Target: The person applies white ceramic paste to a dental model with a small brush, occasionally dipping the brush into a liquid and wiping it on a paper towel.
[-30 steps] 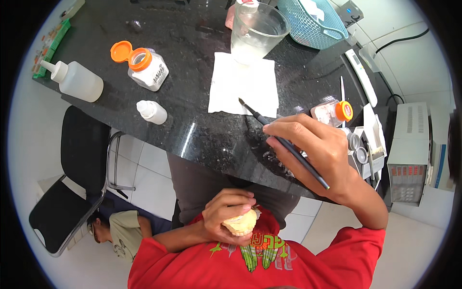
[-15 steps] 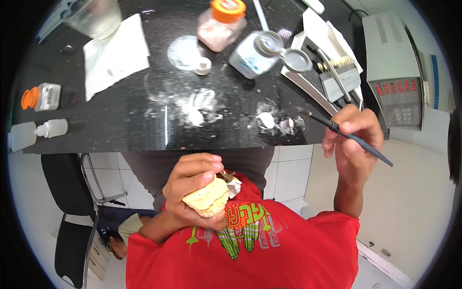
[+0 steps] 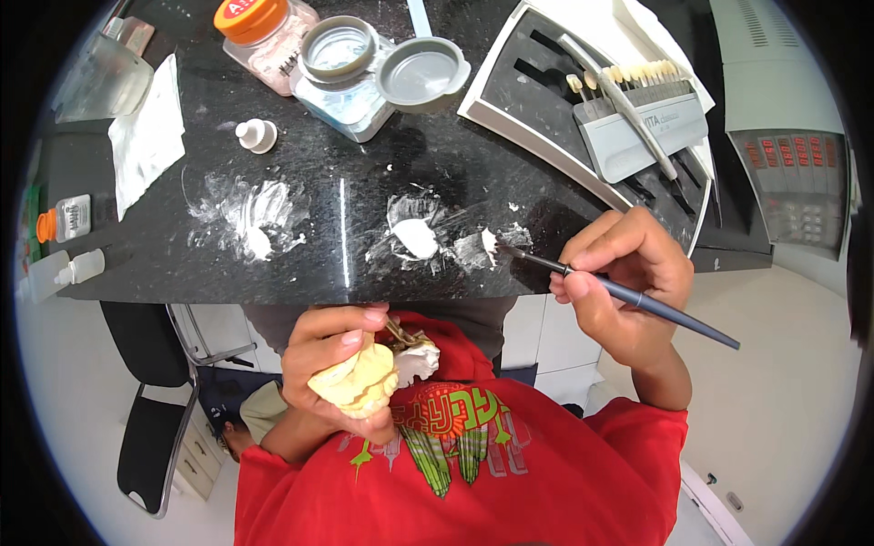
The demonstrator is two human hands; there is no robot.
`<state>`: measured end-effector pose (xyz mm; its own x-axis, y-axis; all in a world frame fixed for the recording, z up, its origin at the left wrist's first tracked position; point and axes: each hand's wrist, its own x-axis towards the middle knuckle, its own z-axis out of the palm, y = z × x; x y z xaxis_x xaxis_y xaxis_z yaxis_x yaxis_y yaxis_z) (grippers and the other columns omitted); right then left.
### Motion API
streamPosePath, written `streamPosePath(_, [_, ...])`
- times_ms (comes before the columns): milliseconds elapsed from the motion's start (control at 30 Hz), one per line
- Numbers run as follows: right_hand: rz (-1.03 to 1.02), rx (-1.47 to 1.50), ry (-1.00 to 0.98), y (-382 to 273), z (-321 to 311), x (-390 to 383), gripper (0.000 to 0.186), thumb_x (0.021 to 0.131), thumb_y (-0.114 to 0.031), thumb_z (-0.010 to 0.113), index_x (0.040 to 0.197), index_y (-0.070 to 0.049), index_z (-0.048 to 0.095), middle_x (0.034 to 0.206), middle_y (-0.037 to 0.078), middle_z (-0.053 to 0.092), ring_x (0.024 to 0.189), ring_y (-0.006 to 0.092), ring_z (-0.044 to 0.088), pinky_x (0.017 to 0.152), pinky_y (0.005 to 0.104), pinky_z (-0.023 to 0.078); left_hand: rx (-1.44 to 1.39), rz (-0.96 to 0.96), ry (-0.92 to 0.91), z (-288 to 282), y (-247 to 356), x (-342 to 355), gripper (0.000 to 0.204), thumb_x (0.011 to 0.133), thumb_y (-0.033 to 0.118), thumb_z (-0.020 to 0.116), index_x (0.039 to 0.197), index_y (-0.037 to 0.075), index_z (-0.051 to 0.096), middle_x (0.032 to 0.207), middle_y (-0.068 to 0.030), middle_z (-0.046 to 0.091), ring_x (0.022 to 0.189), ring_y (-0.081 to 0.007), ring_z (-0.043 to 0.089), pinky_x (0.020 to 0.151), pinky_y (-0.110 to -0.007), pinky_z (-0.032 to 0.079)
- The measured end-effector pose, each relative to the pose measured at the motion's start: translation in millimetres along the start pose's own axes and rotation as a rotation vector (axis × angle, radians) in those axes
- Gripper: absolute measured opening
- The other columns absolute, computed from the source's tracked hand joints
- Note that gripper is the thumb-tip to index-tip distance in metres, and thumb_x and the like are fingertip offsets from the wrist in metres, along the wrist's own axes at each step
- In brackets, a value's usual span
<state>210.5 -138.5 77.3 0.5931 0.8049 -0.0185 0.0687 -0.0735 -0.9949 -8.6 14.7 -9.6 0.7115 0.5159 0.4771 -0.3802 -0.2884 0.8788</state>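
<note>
My left hand (image 3: 314, 350) is closed around a yellow plaster dental model (image 3: 355, 382), held in front of my red shirt. On the model's right side are a brassy metal hinge piece (image 3: 402, 334) and a lump of white plaster (image 3: 419, 361). Between thumb and fingers, my right hand (image 3: 642, 278) grips a slim dark brush (image 3: 669, 314) like a pen. Its bristle tip meets the right edge of a small white powder patch (image 3: 490, 244) on the black tabletop (image 3: 319, 164). Left of that lie a larger white mound (image 3: 415, 237) and a wide powder smear (image 3: 258, 218).
At the back stand an orange-lidded jar (image 3: 273, 45) and a jar with its grey lid flipped open (image 3: 341, 86). A small white cap (image 3: 257, 136) sits in front. To the right, a white tray (image 3: 510, 118) holds a tooth shade guide (image 3: 642, 127). A chair (image 3: 137, 346) stands lower left.
My right hand has come down and left, bringing the brush tip onto the small powder patch. My left hand still holds the model. The whole view has shifted toward the right side of the table.
</note>
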Motion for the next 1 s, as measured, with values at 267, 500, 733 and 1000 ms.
streamPosePath(267, [-0.014, -0.056, -0.014, 0.7, -2.2, 0.6, 0.018, 0.077, 0.006, 0.071, 0.088, 0.002, 0.058, 0.084, 0.012, 0.064, 0.072, 0.0118, 0.064, 0.062, 0.0235, 0.053, 0.088, -0.034, 0.041, 1.9, 1.0, -1.4, 0.067, 0.079, 0.048, 0.065, 0.118, -0.002, 0.045, 0.102, -0.0222, 0.054, 0.087, -0.0231, 0.057, 0.077, -0.032, 0.053])
streamPosePath(500, [-0.135, -0.246, -0.088, 1.9, -3.7, 4.8, 0.018, 0.082, 0.0, 0.068, 0.089, 0.0, 0.052, 0.077, 0.013, 0.061, 0.064, 0.0127, 0.06, 0.058, 0.025, 0.053, 0.087, -0.032, 0.019, 1.3, 2.5, 0.4, 0.067, 0.078, 0.048, 0.066, 0.118, -0.001, 0.045, 0.103, -0.0218, 0.054, 0.086, -0.0214, 0.056, 0.077, -0.03, 0.049])
streamPosePath(733, [-0.157, -0.283, -0.074, 2.5, -3.9, 2.5, 0.018, 0.082, -0.002, 0.069, 0.089, -0.001, 0.052, 0.076, 0.013, 0.061, 0.062, 0.0117, 0.06, 0.057, 0.0238, 0.052, 0.077, -0.03, 0.011, 0.0, 2.5, 0.5, 0.066, 0.077, 0.046, 0.066, 0.118, -0.001, 0.044, 0.103, -0.022, 0.053, 0.088, -0.0214, 0.055, 0.079, -0.031, 0.047])
streamPosePath(1000, [-0.156, -0.282, -0.074, 2.7, -2.6, 3.0, 0.019, 0.081, -0.002, 0.071, 0.088, -0.001, 0.053, 0.076, 0.013, 0.061, 0.062, 0.0117, 0.06, 0.057, 0.0239, 0.052, 0.062, -0.016, 0.044, 3.0, 0.6, -2.0, 0.067, 0.077, 0.047, 0.066, 0.117, -0.002, 0.044, 0.103, -0.0221, 0.053, 0.088, -0.021, 0.054, 0.079, -0.03, 0.047])
